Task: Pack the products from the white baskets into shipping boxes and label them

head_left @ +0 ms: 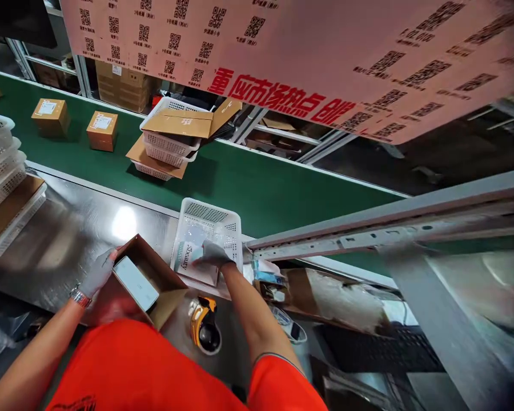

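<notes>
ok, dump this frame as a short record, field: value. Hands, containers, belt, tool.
left hand: gloved, against the open carton
right hand: gloved, touching the box marked "beauty"
open carton: white box inside
white basket: holds the "beauty" box
green belt: labelled cartons, stacked baskets with cardboard
tool: orange and black, beside the open carton

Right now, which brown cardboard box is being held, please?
The open box in the left hand, holding a white box; both labelled boxes on the green belt are untouched.
</notes>
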Demonstrator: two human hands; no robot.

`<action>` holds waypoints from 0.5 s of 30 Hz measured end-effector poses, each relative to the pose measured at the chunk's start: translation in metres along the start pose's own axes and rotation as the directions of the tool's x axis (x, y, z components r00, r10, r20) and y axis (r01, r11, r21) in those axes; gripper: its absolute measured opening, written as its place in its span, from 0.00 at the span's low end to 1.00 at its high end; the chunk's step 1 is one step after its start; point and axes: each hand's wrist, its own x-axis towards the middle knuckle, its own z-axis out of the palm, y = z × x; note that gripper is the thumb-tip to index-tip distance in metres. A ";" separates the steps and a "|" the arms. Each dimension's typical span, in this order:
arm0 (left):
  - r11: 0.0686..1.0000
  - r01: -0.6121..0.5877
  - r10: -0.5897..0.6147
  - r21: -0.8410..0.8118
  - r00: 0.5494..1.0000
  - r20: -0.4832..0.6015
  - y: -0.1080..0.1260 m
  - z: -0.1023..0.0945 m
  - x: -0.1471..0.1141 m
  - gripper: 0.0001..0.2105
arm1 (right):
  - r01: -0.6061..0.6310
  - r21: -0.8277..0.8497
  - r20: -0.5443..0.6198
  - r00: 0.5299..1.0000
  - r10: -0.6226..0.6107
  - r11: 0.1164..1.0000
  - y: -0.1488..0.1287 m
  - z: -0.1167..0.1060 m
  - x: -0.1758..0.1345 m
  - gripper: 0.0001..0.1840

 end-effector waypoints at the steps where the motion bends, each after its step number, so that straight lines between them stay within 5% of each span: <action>1: 1.000 0.007 -0.007 0.000 1.000 -0.003 0.001 0.000 -0.001 0.47 | 0.006 -0.007 0.041 0.999 -0.005 1.000 0.003 0.002 0.005 0.39; 7: 1.000 -0.008 0.008 0.008 1.000 0.017 0.003 0.000 -0.001 0.42 | 0.089 -0.011 0.182 0.980 -0.086 0.996 0.007 0.005 0.016 0.36; 10: 0.999 -0.024 0.024 0.027 1.000 0.016 -0.001 0.000 -0.001 0.40 | 0.143 0.011 0.169 0.975 -0.143 0.990 0.003 -0.011 0.010 0.45; 12: 1.000 -0.024 0.024 0.017 1.000 0.018 -0.004 0.001 0.000 0.39 | 0.165 0.028 0.083 0.983 -0.167 0.986 0.000 -0.031 -0.003 0.49; 15: 0.997 -0.074 0.074 -0.002 0.997 0.018 -0.006 0.001 0.003 0.35 | 0.214 0.044 -0.197 0.960 -0.201 0.976 -0.004 -0.067 -0.041 0.43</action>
